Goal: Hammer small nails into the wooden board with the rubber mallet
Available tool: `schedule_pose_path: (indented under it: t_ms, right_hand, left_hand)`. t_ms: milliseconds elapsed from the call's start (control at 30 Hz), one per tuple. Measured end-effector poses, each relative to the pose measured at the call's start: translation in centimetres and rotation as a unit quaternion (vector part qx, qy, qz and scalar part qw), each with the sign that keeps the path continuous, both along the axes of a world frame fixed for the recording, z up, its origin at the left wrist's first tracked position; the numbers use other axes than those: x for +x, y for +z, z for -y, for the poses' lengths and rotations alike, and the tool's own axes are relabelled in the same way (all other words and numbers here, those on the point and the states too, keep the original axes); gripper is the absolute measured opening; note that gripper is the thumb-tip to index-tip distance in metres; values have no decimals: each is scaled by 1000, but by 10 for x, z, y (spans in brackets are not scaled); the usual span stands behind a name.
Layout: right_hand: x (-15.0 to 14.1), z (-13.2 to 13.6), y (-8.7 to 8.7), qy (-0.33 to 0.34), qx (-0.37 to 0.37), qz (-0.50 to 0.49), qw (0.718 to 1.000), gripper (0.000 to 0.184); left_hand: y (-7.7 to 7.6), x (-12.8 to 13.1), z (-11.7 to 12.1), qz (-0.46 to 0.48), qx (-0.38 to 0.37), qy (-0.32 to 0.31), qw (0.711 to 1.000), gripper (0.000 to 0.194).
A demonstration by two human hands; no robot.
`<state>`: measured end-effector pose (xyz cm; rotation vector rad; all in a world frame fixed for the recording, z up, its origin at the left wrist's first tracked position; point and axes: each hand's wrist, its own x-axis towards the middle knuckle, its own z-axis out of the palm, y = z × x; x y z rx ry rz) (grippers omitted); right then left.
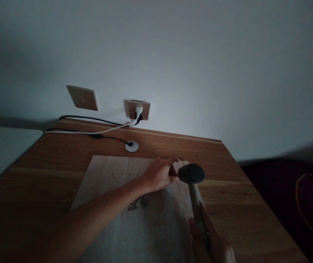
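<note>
My right hand (211, 237) is wrapped round the wooden handle of a mallet with a dark head (191, 173), raised at the right side of a pale wooden board (156, 233). Just left of the mallet head, my left hand (160, 174) rests near the board's far right corner, thumb and forefinger pinched together. Whatever sits between those fingertips is too small and dark to make out. Below the left wrist lies a small pile of nails (142, 202) on the board. Several small dark dots (122, 174) form a row near the board's far edge.
The board lies on a wooden desk (213, 204) against a wall. Behind it are a white cable grommet (132, 146), a white cable (90, 132), a black cable (96, 118) and a wall socket (145, 109) with plugs. A blank wall plate (83, 98) is further left.
</note>
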<state>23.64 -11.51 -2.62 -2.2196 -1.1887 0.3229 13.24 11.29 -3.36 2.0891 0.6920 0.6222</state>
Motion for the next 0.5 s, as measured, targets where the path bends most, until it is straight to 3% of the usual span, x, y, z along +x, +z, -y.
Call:
schedule_pose_path:
  t_ms: [167,500]
  right_hand:
    - [4,2,-12,7,9,12,1000,81]
    - [1,2,-11,26,19,-1,999,72]
  left_hand:
    - [1,-1,0,1,21,3,1000,59]
    - [3,-1,0,-7,22,1,1000,59]
